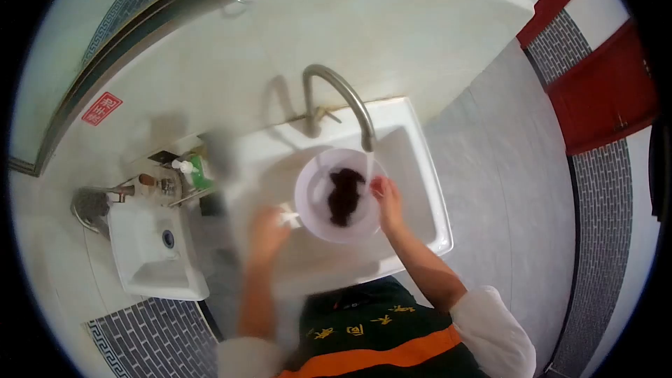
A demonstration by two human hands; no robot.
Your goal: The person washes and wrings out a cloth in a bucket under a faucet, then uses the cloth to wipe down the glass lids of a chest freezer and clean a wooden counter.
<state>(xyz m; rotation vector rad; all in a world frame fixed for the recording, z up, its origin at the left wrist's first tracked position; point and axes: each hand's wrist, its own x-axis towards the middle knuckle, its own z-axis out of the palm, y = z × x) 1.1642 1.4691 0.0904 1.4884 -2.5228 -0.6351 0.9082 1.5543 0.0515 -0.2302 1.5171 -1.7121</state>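
A pale lilac basin (306, 206) sits in the white sink (435, 199), with a dark, wet-looking clump (344, 196) inside. From the curved metal faucet (350, 94), a stream of water (369, 166) runs down into the basin's right side. My right hand (389, 204) is at the basin's right rim, fingers closed around something small and reddish that I cannot make out. At the left rim is my left hand (269, 232), smeared by motion, beside a small white thing (289, 215). Whether those fingers grip it is unclear.
To the left stands a smaller white basin (157, 276) with its own tap (119, 191). A green bottle with a white pump (200, 171) is on the ledge between. A tiled wall rises behind the sink. Grey floor (483, 182) and red doors (602, 94) lie to the right.
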